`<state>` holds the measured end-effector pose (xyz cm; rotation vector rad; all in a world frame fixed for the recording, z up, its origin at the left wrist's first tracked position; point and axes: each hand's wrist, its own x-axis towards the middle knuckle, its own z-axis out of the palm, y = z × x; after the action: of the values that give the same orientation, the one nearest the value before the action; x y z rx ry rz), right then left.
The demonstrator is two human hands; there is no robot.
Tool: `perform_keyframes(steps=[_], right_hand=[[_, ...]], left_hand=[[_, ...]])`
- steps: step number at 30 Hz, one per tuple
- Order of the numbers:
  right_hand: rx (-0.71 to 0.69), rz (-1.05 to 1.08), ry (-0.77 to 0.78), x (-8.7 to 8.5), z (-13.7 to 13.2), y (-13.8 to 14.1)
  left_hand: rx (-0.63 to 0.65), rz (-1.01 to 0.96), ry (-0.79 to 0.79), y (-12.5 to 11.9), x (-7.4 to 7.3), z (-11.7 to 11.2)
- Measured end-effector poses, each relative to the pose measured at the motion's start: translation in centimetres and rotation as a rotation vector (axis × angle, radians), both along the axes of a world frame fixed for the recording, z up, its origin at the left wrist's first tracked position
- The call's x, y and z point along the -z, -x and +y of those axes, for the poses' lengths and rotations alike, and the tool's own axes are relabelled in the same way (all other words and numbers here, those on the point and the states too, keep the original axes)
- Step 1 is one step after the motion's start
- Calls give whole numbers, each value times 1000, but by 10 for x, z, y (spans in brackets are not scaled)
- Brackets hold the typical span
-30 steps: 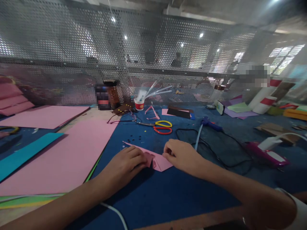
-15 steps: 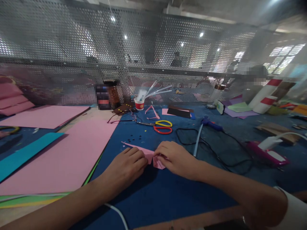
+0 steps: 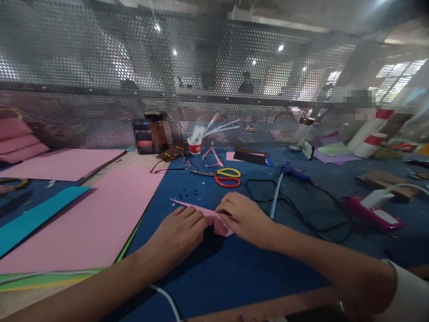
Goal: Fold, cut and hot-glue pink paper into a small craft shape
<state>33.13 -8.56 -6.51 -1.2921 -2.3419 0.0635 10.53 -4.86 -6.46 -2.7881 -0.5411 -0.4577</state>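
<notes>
A small folded pink paper piece (image 3: 214, 218) lies on the blue table mat (image 3: 241, 264) in front of me. My left hand (image 3: 176, 235) rests on its left part, fingers curled and pressing the paper down. My right hand (image 3: 244, 217) covers the right part, its fingertips pinched on the paper's folded edge. The two hands almost touch over the middle of the paper. Its pointed left tip sticks out beyond my left hand.
Large pink sheets (image 3: 100, 214) and a teal strip (image 3: 30, 219) lie to the left. Red and yellow scissors (image 3: 228, 177), a black cable (image 3: 301, 210), a blue glue gun (image 3: 291, 173), a pink glue gun (image 3: 372, 210), a red cup (image 3: 195, 145) and a dark jar (image 3: 157, 130) stand behind. A perforated metal screen closes the back.
My right hand has slid left over the pink paper toward my left hand, and less of the paper's right side shows now. My left hand has barely moved.
</notes>
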Motion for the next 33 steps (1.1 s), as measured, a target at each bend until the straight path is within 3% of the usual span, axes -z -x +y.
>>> perform_keyframes(steps=[6,14,19,28,33], right_hand=[[38,-15,45,2,3,-4],[52,-26,137,-9,-7,-3],[53,-30,141,-8,-8,-2],[47,-22,133,-8,-8,-2],[58,-28,137,-9,-8,-2]], left_hand=[[-6,6,-3,3,3,-1],[-43,25,194,3,-1,-6],[-57,32,237,3,-1,-9],[-29,-7,258,2,-2,-10],[29,18,160,2,-4,-7]])
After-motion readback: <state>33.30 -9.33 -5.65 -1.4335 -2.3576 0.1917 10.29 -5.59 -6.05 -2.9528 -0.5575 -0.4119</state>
